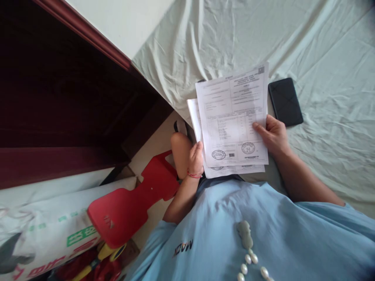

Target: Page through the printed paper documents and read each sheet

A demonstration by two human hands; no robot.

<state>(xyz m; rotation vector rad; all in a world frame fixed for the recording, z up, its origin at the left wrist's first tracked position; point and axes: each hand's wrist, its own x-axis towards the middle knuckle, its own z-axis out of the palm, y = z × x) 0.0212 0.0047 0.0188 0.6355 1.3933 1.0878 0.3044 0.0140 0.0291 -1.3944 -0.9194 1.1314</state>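
Observation:
Printed paper sheets are held over my lap, the top one bearing a table and two oval stamps. Under it, more sheets stick out at the left and bottom edges. My left hand, with a red string at the wrist, grips the lower left edge of the papers. On the right edge, my right hand is closed, its thumb on top of the upper sheet. The fingers beneath the paper are hidden. Just beyond my right hand, a flat black rectangular object lies on the pale bedsheet.
I sit on a bed with a wrinkled pale green sheet. To the left are dark wooden furniture, a red plastic stool or chair and a white printed sack. Yellow-handled things lie at the lower left.

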